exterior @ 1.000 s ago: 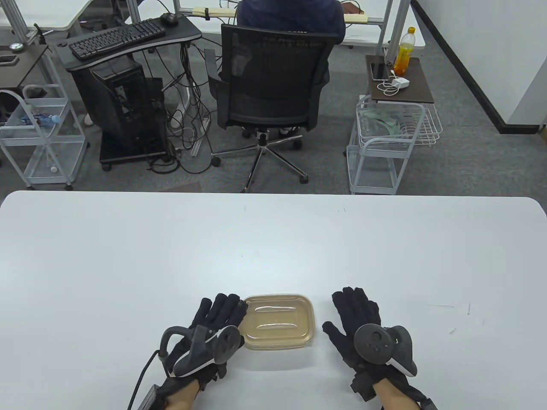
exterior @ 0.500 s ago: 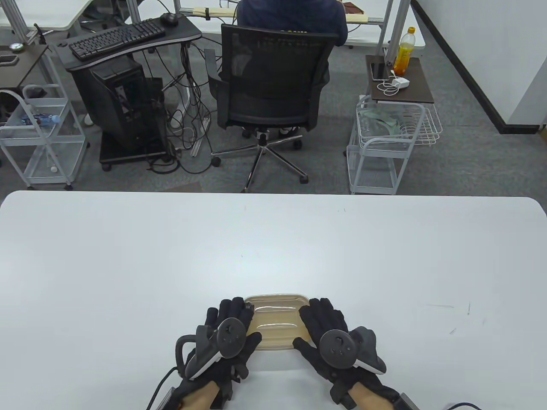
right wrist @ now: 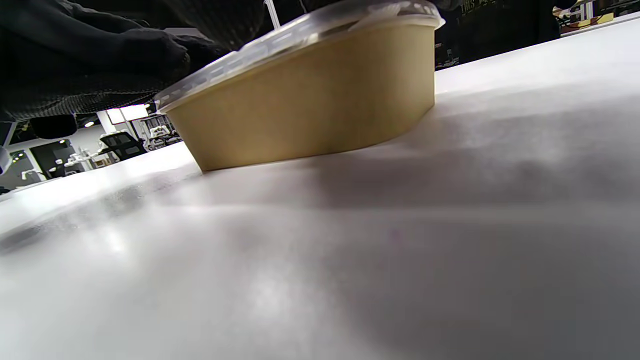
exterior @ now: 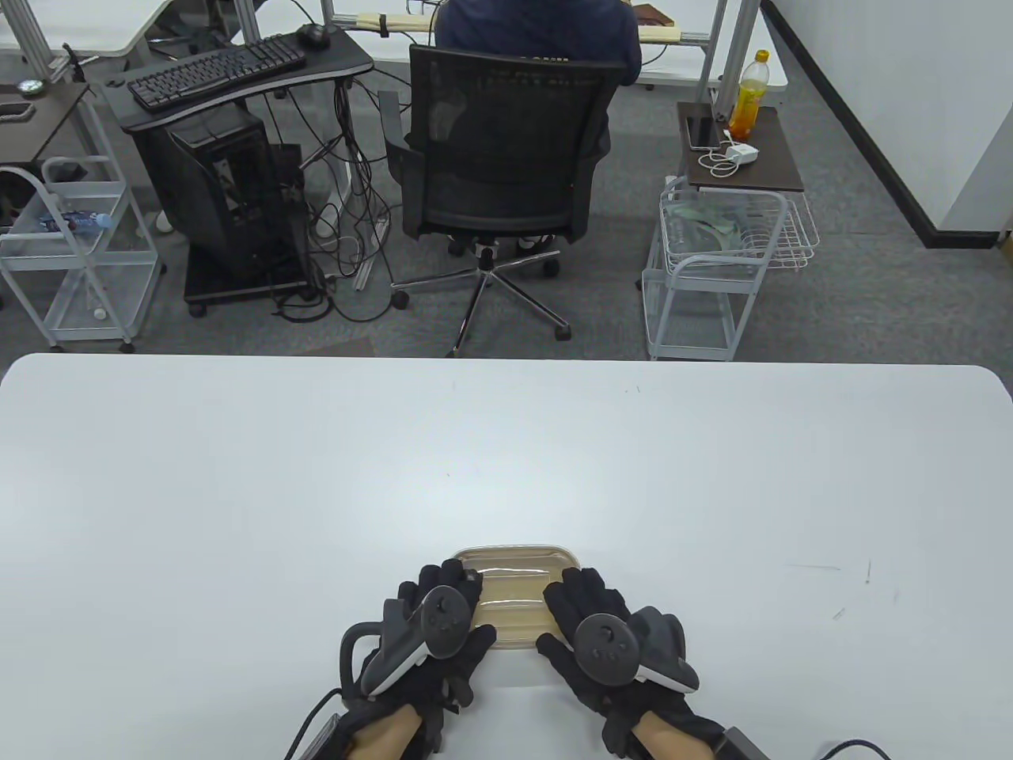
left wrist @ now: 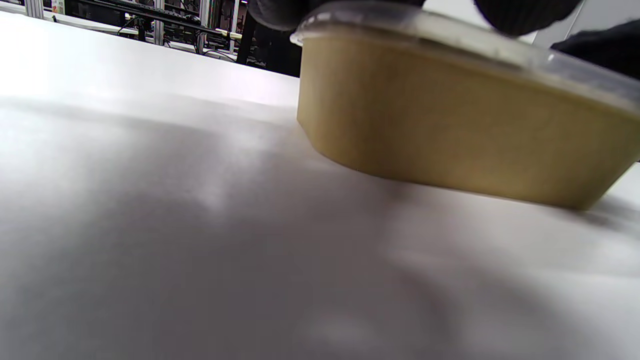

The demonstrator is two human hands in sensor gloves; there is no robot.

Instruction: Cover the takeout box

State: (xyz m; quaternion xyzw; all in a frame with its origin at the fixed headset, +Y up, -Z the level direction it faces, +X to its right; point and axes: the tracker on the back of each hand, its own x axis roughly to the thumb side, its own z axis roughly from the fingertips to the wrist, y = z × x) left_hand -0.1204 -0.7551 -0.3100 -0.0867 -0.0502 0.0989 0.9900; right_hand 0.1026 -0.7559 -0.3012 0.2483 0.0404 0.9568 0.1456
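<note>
Both hands rest palm-down on one clear lid [exterior: 514, 564] — left hand [exterior: 443, 625] on its left part, right hand [exterior: 589, 625] on its right, fingers flat, gripping nothing. One tan takeout box [left wrist: 450, 125] sits beneath, near the white table's [exterior: 237, 491] near edge, between the wrists.

Tan takeout box [exterior: 514, 590] upright on table, clear lid [right wrist: 300, 37] seated on top.
</note>
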